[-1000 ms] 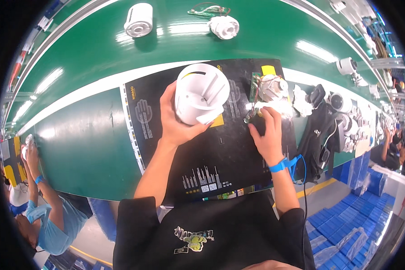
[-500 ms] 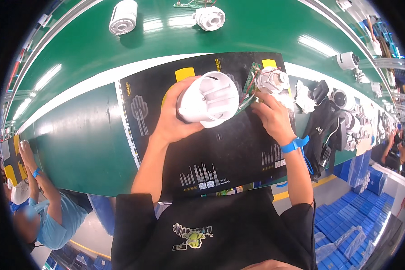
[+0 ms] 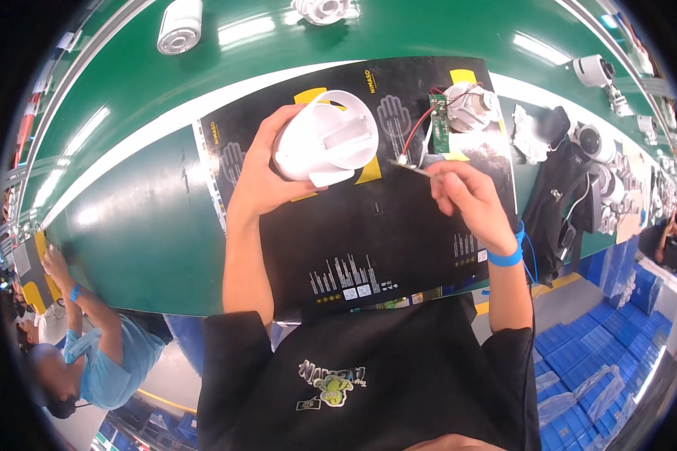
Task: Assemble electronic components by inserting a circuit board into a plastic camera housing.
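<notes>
Fingers of the left hand (image 3: 267,180) wrap around one white plastic cup-shaped housing (image 3: 325,139), held tilted above the black work mat (image 3: 399,248). Right hand (image 3: 466,199) pinches one thin metal tool (image 3: 410,168) beside one green circuit board (image 3: 438,124) with red wires. Two more white housings lie on the green conveyor belt (image 3: 135,225).

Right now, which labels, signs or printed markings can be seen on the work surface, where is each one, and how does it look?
Black work mat: lies on the green bench, rectangular, with white printing.
Hand outline symbols: upper part of the mat, pale outlines on black.
Yellow patches: near the mat's far edge, small rectangles.
White bar markings with small square codes: near edge of the mat.
Wrist strap: blue band on the right wrist, no label visible.
</notes>
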The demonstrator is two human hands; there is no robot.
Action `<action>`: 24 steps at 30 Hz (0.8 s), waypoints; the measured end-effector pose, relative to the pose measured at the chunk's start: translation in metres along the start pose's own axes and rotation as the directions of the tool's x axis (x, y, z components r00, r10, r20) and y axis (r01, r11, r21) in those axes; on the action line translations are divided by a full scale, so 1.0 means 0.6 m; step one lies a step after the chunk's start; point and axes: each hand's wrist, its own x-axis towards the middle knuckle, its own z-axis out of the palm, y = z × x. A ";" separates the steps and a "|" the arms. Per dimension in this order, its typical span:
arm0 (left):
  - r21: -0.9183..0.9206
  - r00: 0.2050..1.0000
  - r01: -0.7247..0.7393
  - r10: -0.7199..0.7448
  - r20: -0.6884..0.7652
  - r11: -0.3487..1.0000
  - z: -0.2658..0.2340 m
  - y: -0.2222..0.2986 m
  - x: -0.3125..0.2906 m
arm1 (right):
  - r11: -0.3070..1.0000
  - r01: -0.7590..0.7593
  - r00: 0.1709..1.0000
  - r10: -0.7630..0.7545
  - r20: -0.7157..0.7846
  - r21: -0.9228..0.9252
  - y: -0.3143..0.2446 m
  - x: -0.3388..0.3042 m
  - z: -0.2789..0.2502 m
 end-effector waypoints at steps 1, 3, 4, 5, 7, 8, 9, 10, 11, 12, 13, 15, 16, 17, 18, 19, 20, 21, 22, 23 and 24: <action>0.006 1.000 0.003 -0.003 0.008 1.000 -0.001 0.004 -0.002 | 0.948 -0.176 0.980 0.143 0.141 0.264 0.000 -0.005 -0.002; 0.045 0.992 0.000 -0.006 0.125 0.999 -0.002 0.014 -0.003 | 0.882 -0.288 0.952 0.221 0.212 0.374 0.005 -0.007 -0.008; 0.047 0.990 0.004 -0.011 0.139 0.999 -0.004 0.020 0.000 | 0.891 -0.353 0.918 0.270 0.291 0.286 0.005 -0.011 -0.011; 0.073 0.966 0.032 -0.050 0.253 0.997 -0.009 0.028 0.001 | 0.892 -0.408 0.873 0.320 0.367 0.193 0.006 -0.014 -0.011; 0.106 0.923 0.066 -0.101 0.373 0.992 -0.017 0.030 0.004 | 0.913 -0.399 0.871 0.349 0.346 0.084 -0.009 -0.029 -0.009; 0.105 0.904 0.030 -0.072 0.422 0.994 -0.021 0.029 0.004 | 0.943 -0.300 0.928 0.253 0.273 0.144 -0.014 -0.040 -0.009; 0.102 0.882 -0.005 -0.044 0.470 0.995 -0.024 0.026 0.003 | 0.961 -0.194 0.969 0.157 0.192 0.196 -0.018 -0.051 -0.008; 0.086 0.878 0.006 -0.046 0.476 0.996 -0.025 0.024 0.002 | 0.968 -0.145 0.985 0.123 0.117 0.204 -0.025 -0.058 -0.001; 0.086 0.875 0.015 -0.055 0.480 0.996 -0.024 0.022 0.004 | 0.966 -0.153 0.985 0.131 0.116 0.211 -0.029 -0.065 0.009; 0.100 0.874 -0.003 -0.046 0.484 0.995 -0.023 0.021 0.005 | 0.986 -0.127 0.992 0.127 0.003 0.112 -0.032 -0.070 0.022; 0.113 0.872 -0.022 -0.037 0.488 0.993 -0.021 0.020 0.006 | 0.994 -0.110 0.988 0.111 -0.108 0.008 -0.032 -0.070 0.034; 0.108 0.873 -0.026 -0.030 0.486 0.994 -0.020 0.018 0.006 | 0.993 0.020 0.981 -0.041 -0.189 -0.115 -0.019 -0.066 0.053; 0.101 0.877 -0.039 -0.015 0.481 0.994 -0.020 0.017 0.006 | 0.995 0.003 0.982 -0.023 -0.186 -0.104 -0.016 -0.065 0.057; 0.101 0.878 -0.030 -0.022 0.478 0.994 -0.020 0.014 0.005 | 0.995 -0.013 0.984 -0.004 -0.181 -0.095 -0.013 -0.065 0.060; 0.104 0.880 -0.031 -0.022 0.474 0.994 -0.020 0.012 0.004 | 0.997 -0.022 0.982 0.006 -0.191 -0.080 -0.010 -0.067 0.063; 0.107 0.882 -0.032 -0.022 0.470 0.994 -0.020 0.010 0.003 | 0.996 -0.029 0.983 0.013 -0.185 -0.079 -0.008 -0.068 0.066; 0.106 0.885 -0.024 -0.028 0.465 0.994 -0.020 0.010 0.003 | 0.998 -0.028 0.982 0.017 -0.186 -0.056 -0.007 -0.070 0.068; 0.117 0.879 -0.046 -0.015 0.477 0.992 -0.020 0.011 0.003 | 0.999 -0.027 0.982 0.020 -0.188 -0.033 -0.005 -0.071 0.069; 0.128 0.872 -0.069 -0.002 0.489 0.989 -0.020 0.011 0.003 | 0.999 -0.033 0.983 0.026 -0.181 -0.033 -0.003 -0.072 0.070; 0.127 0.874 -0.064 -0.006 0.485 0.990 -0.021 0.011 0.003 | 0.999 -0.037 0.984 0.032 -0.175 -0.026 0.000 -0.073 0.070; 0.136 0.867 -0.095 0.015 0.499 0.986 -0.021 0.010 0.003 | 0.999 -0.041 0.985 0.037 -0.170 -0.019 0.002 -0.074 0.070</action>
